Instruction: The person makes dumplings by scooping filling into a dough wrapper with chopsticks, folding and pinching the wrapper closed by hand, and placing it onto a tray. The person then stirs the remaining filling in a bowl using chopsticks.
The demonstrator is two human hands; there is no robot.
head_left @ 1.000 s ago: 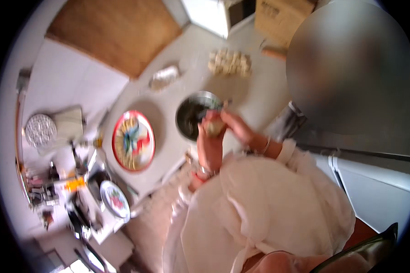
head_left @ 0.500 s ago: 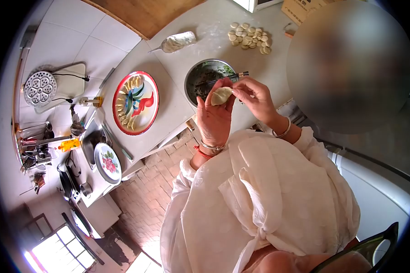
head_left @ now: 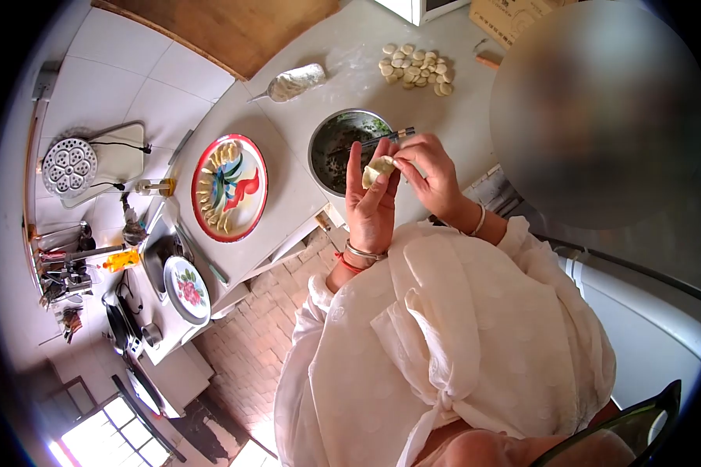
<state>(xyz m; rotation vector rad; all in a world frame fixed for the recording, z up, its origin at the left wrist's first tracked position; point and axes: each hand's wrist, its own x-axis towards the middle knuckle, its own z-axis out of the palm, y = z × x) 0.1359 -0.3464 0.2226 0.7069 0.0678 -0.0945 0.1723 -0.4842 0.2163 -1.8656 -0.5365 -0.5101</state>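
Observation:
A pale folded dumpling (head_left: 377, 170) lies between my two hands, just in front of the metal bowl. My left hand (head_left: 372, 210) supports it on the fingers, with the thumb pressed against its near side. At its right edge, my right hand (head_left: 431, 173) pinches the dough between thumb and forefinger. Behind them stands the metal bowl (head_left: 313, 159) with dark and green filling, a pair of chopsticks (head_left: 401, 134) resting across its rim. On the left, an oval red-rimmed tray (head_left: 262, 167) holds a curved row of finished dumplings (head_left: 207, 187).
Several small dough pieces (head_left: 417, 68) lie on the floured counter. A scoop of flour (head_left: 296, 82) is near the wooden board (head_left: 226, 31). A floral plate (head_left: 202, 311) sits by the sink (head_left: 154, 257). A cardboard box (head_left: 514, 19) stands at the back right.
My left thumb has come over onto the dumpling, and its fingers point more upward. My right hand still pinches the edge. The view has shifted slightly.

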